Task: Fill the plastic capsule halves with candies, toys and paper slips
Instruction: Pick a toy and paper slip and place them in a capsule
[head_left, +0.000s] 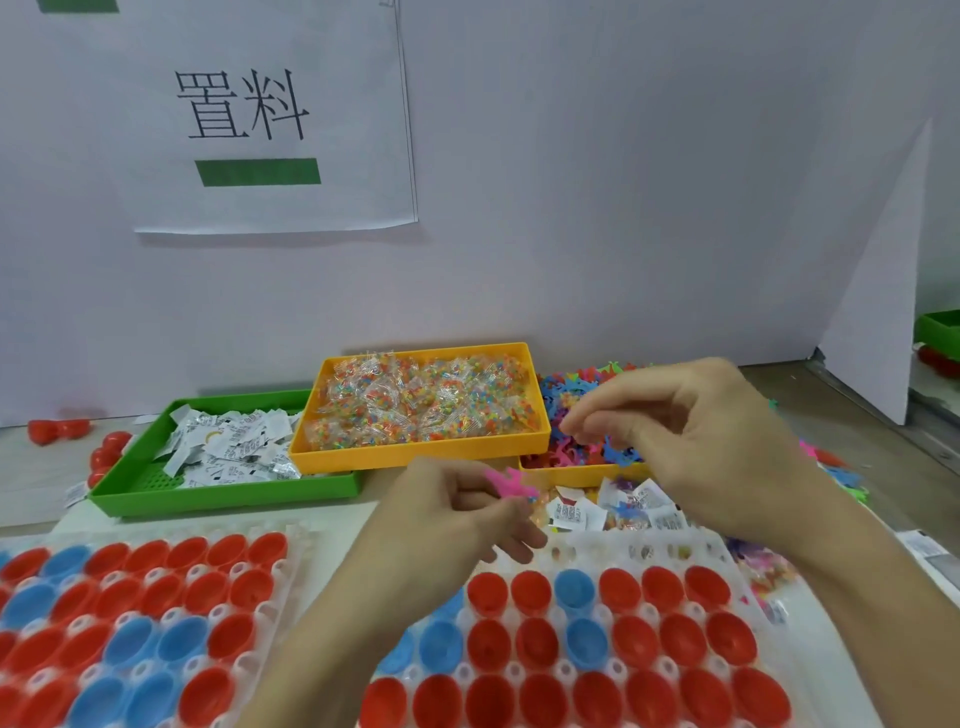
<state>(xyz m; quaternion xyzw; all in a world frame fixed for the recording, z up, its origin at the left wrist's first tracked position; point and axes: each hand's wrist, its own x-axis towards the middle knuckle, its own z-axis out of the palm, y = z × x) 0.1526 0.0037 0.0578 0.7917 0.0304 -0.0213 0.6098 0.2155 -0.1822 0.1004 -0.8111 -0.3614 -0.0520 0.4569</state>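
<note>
Red and blue capsule halves (618, 639) stand open side up in a white holder tray in front of me, with a second such tray (130, 618) at the left. My left hand (457, 514) pinches a pink toy (506, 480) above the right tray's far edge. Over the pile of coloured toys (576, 447), my right hand (691, 441) hovers with curled fingers pinched together; what they hold is hidden. A yellow tray (421, 457) holds candy packets. A green tray (218, 493) holds paper slips.
Filled clear capsule halves with slips and toys (613, 506) sit in the row beyond the right tray. Loose red capsule halves (57, 431) lie at the far left. A white wall with a paper sign (270, 119) stands behind the trays. More toys (836, 473) spill to the right.
</note>
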